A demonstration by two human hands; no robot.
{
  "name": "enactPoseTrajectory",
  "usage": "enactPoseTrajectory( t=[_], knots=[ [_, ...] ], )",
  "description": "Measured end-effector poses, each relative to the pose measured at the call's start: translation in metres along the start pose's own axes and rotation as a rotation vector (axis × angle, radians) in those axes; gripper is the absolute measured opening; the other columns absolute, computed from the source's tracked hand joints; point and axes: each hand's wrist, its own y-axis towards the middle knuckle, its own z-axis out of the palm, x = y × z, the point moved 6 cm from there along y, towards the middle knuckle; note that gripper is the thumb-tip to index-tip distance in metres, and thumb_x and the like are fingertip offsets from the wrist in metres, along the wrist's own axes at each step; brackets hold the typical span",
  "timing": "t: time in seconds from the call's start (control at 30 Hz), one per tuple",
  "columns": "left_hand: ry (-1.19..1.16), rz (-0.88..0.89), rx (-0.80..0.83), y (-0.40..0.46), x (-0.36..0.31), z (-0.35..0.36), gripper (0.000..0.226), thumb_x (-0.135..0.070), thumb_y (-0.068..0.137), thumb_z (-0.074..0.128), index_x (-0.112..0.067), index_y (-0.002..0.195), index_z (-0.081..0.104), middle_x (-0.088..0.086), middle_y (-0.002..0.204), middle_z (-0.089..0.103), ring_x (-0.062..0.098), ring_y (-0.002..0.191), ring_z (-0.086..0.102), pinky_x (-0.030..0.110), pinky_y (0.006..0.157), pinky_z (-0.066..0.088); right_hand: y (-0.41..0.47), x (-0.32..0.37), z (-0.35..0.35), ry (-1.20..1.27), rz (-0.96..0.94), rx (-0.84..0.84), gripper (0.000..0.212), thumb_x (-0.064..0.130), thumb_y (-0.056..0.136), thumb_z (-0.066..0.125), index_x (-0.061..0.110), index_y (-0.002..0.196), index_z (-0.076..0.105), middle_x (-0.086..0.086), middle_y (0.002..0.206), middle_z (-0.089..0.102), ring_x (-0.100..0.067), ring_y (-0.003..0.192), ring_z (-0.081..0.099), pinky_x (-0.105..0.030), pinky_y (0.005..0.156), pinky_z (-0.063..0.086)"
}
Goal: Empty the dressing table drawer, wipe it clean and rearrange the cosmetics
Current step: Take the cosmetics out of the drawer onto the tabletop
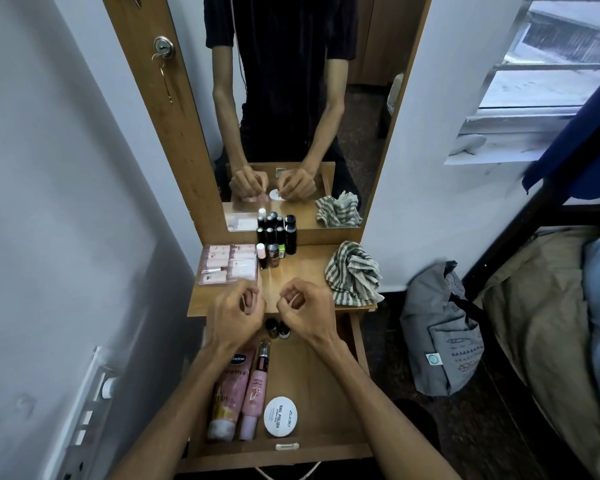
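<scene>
The wooden drawer (326, 382) is pulled open below the dressing table top (298, 271). In it lie a pink Vaseline tube (229, 393), a pink pump bottle (255, 386), a white round nail-polish jar (280, 416) and two small dark bottles (278, 329). On the top stand several dark nail polish bottles (276, 242), a clear box of pink items (227, 265) and a striped cloth (354, 275). My left hand (234, 315) is curled over the table's front edge, pinching a small pink item. My right hand (307, 313), beside it, pinches a small pale item.
A mirror (291, 116) rises behind the table top and reflects my arms. A grey wall with a switch panel (87, 410) is close on the left. To the right, a grey bag (440, 334) sits on the floor next to a bed (551, 323).
</scene>
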Motion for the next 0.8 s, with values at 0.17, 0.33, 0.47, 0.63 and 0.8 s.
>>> enactPoseTrajectory(
  t=[0.17,0.33,0.47,0.63,0.8],
  knots=[
    [0.159,0.053,0.133,-0.044,0.002,0.019,0.011,-0.019,0.076,0.074,-0.021,0.078,0.063,-0.008,0.064,0.063,0.014,0.053,0.059,0.025,0.051,0.041,-0.038,-0.015,0.005,-0.074,0.141,0.039,0.005,0.026,0.076,0.073,0.023,0.08,0.071,0.011,0.064,0.067,-0.007,0.059,0.063,-0.032,0.061,0.057],
    [0.28,-0.031,0.254,-0.059,0.014,0.035,0.022,-0.03,0.083,0.073,-0.019,0.103,0.071,0.003,0.077,0.074,0.025,0.068,0.07,0.035,0.055,0.053,-0.062,-0.03,0.016,-0.211,0.29,0.155,0.024,0.043,0.086,0.069,0.025,0.099,0.076,0.009,0.082,0.077,-0.011,0.08,0.073,-0.035,0.077,0.059],
    [0.351,-0.105,0.304,-0.059,0.021,0.045,0.034,-0.037,0.087,0.067,-0.021,0.118,0.066,0.008,0.087,0.075,0.03,0.079,0.071,0.038,0.064,0.053,-0.064,-0.04,0.027,-0.25,0.405,0.229,0.034,0.048,0.086,0.065,0.025,0.11,0.073,0.002,0.098,0.079,-0.023,0.099,0.073,-0.037,0.086,0.058],
    [0.38,-0.104,0.288,-0.059,0.017,0.051,0.022,-0.029,0.084,0.074,-0.016,0.101,0.07,0.007,0.081,0.075,0.028,0.068,0.07,0.035,0.055,0.052,-0.057,-0.039,0.036,-0.276,0.444,0.22,0.031,0.042,0.092,0.064,0.028,0.117,0.074,0.001,0.103,0.079,-0.028,0.105,0.071,-0.037,0.088,0.055],
    [0.391,-0.163,0.289,-0.06,0.021,0.057,0.027,-0.038,0.09,0.066,-0.017,0.107,0.069,0.009,0.092,0.075,0.03,0.081,0.071,0.038,0.066,0.054,-0.058,-0.039,0.029,-0.269,0.418,0.203,0.029,0.041,0.092,0.063,0.026,0.115,0.075,0.005,0.103,0.079,-0.022,0.101,0.072,-0.036,0.085,0.056]
  ],
)
